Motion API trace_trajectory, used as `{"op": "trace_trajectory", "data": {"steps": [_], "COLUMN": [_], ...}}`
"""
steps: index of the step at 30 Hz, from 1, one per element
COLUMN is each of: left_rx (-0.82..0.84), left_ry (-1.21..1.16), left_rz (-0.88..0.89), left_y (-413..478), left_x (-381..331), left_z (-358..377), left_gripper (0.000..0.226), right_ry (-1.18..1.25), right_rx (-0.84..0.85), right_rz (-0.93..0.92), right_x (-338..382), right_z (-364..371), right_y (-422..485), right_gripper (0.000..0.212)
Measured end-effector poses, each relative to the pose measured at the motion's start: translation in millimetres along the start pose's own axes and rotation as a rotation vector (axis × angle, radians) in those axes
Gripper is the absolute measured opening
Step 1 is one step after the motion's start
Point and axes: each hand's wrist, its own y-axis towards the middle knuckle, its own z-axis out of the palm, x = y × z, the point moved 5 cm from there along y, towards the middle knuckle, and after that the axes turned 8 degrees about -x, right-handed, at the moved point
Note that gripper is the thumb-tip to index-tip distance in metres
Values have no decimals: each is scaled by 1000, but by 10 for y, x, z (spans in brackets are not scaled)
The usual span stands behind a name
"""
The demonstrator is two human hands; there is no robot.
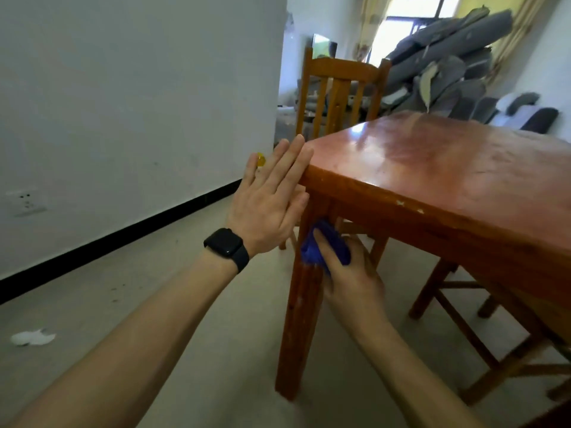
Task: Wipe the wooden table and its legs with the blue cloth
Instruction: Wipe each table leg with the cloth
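Observation:
The wooden table [438,168] fills the right half of the head view, its glossy reddish top seen from a low angle. Its near corner leg [301,319] runs down to the floor in the middle. My right hand [349,273] grips the bunched blue cloth [327,245] and holds it against the upper part of that leg, just below the apron. My left hand [272,196], with a black watch on the wrist, lies flat with straight fingers against the table's corner edge.
A wooden chair [336,94] stands at the table's far end. Another wooden chair or stool frame [457,307] sits under the table on the right. A white wall [123,103] lies left. A crumpled white tissue [31,337] lies on the floor. Grey cushions [445,63] are piled behind.

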Motion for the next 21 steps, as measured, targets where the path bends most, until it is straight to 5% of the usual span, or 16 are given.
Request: {"op": "trace_trajectory", "data": {"steps": [3, 5, 8, 12, 15, 21], "left_rx": [-38, -68, -139, -247, -276, -331], "left_ry": [-32, -54, -123, -235, -239, -209], "left_rz": [4, 16, 26, -36, -48, -34], "left_y": [23, 35, 18, 6, 14, 30], "left_x": [51, 67, 71, 11, 5, 21], "left_z": [33, 51, 100, 182, 195, 258], "left_gripper": [59, 58, 58, 57, 56, 52], "right_ry": [132, 152, 108, 73, -69, -24], "right_rx": [511, 709, 523, -5, -84, 657], "right_rz": [106, 151, 139, 9, -8, 12], "right_x": [-40, -91, -70, 130, 129, 158], "right_z": [572, 716, 442, -168, -50, 892], "right_y": [-598, -947, -747, -41, 63, -840], "right_gripper": [59, 56, 69, 71, 73, 65]}}
